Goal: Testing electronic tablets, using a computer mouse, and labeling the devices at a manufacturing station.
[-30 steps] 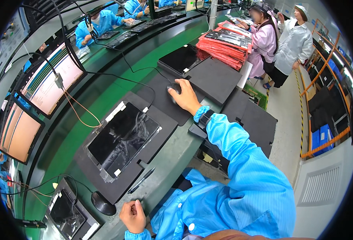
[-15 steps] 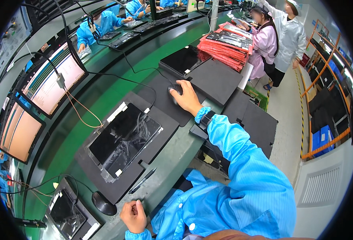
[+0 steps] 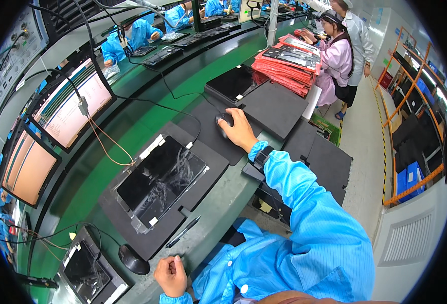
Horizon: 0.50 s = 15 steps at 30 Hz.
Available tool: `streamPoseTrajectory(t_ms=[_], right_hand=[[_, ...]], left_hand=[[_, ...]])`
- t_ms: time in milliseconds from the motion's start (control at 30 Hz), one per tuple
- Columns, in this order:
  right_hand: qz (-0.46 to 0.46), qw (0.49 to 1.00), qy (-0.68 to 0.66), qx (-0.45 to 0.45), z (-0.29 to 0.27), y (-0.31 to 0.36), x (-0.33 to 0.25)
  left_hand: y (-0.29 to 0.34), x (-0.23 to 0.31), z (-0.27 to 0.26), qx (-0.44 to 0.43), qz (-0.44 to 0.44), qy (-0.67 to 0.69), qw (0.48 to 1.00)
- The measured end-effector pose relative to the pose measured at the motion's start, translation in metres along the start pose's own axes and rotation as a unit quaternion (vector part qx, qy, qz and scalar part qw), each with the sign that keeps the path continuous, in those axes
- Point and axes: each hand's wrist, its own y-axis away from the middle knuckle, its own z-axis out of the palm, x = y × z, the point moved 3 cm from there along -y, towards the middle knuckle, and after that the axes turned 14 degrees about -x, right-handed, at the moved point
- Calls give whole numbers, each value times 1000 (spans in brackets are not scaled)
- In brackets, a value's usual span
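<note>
Up and to the right of the tablet [image 3: 161, 177], the right hand [image 3: 240, 133] has its fingers closed over a mouse [image 3: 224, 120] on a black mat [image 3: 223, 147]. Below the tablet, the left hand [image 3: 171, 276] is by the near edge of the surface [image 3: 223, 205], fingers curled together, with a pen [image 3: 183, 232] between it and the tablet. The tablet lies screen up on a black board [image 3: 155, 243], with a second mouse [image 3: 133, 259] to its lower left and a lit monitor [image 3: 74, 104] to its upper left.

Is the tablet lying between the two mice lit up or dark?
Dark: the tablet shows black glass with whitish streaks, and no lit image.
</note>
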Motion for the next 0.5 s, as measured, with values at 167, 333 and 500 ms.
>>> streamPoseTrajectory(t_ms=[167, 333, 500], right_hand=[[-9, 1000, 3, 2, 1, 0, 0], [3, 1000, 10, 8, 1, -1, 2], [-1, 1000, 0, -1, 0, -1, 2]], left_hand=[[0, 1, -2, 13, 7, 9, 1000], [2, 1, -3, 9, -17, 28, 999], [2, 0, -3, -6, -22, 23, 999]])
